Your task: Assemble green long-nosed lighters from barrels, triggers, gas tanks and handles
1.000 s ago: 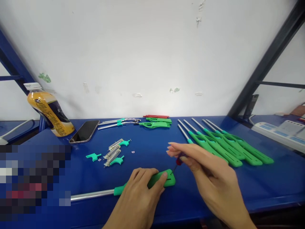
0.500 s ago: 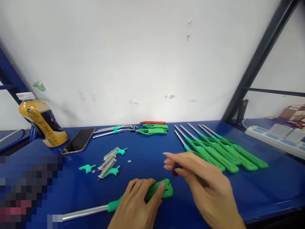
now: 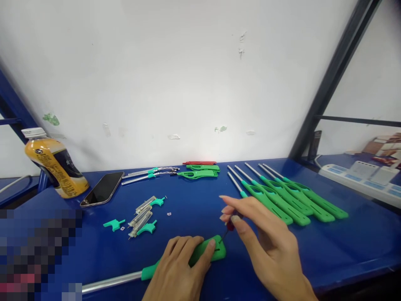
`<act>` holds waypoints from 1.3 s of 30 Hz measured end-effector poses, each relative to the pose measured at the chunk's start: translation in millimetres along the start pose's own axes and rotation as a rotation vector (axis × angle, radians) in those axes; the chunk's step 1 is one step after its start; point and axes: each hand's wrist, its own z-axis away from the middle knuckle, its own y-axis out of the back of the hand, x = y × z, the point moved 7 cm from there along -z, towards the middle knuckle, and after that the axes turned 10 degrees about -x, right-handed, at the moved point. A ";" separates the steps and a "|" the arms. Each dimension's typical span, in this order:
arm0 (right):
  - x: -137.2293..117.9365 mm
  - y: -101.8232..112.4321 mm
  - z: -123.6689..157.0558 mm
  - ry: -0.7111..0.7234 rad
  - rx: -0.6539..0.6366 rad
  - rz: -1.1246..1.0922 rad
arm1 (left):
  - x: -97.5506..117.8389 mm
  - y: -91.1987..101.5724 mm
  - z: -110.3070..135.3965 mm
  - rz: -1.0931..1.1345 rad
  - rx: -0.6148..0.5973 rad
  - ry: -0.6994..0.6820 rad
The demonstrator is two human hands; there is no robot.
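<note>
Under my left hand [image 3: 181, 267] lies a green long-necked lighter [image 3: 219, 253], gripped by its handle, with its silver tube reaching left. My right hand [image 3: 269, 246] pinches a screwdriver [image 3: 231, 225] with a dark red handle, partly hidden by the fingers. The thin shaft slants down to a hole near the handle's end. Left of my hands lie several clear fuel tanks [image 3: 140, 223], teal triggers [image 3: 114, 225] and tiny white pieces [image 3: 169, 214]. To the right, several green lighters [image 3: 300, 205] rest side by side.
Along the back of the blue table [image 3: 194, 209] lie metal tubes with wires [image 3: 138, 179], green handle shells [image 3: 199, 173] and a red strip-like piece [image 3: 199, 163]. A phone [image 3: 103, 188] and a yellow drink bottle [image 3: 58, 165] stand at left; a white power strip [image 3: 360, 177] lies far right.
My right hand's fingers have shifted slightly on the screwdriver, whose tip stays at the hole. My left hand holds the lighter in the same place. The view has tilted slightly.
</note>
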 end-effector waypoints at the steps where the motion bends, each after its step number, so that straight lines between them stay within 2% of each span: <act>1: 1.9 -0.5 0.9 -0.010 -0.003 -0.022 | 0.5 1.7 -0.8 0.002 0.010 0.001; 6: 4.3 -4.0 -0.7 -0.026 -0.061 -0.058 | 2.3 5.5 -2.0 0.016 -0.032 0.013; 17: -2.4 0.7 -4.2 -0.024 0.008 0.054 | 2.0 1.2 -4.1 0.050 -0.113 0.002; 20: -3.3 6.8 4.2 0.036 0.112 0.088 | 2.5 1.9 -2.0 0.060 -0.113 0.006; 23: -5.8 21.1 14.9 0.119 0.326 0.122 | 2.7 1.2 0.9 0.070 -0.110 0.006; 25: -0.9 24.9 15.8 0.072 0.374 0.147 | 3.0 0.6 2.6 0.078 -0.098 -0.004; 30: 19.4 6.5 3.0 -0.155 0.094 0.281 | 2.3 -1.7 1.7 0.092 -0.119 -0.002; 39: 37.2 -25.7 5.3 -0.224 -0.268 0.296 | 2.3 3.3 -0.7 0.110 -0.030 -0.013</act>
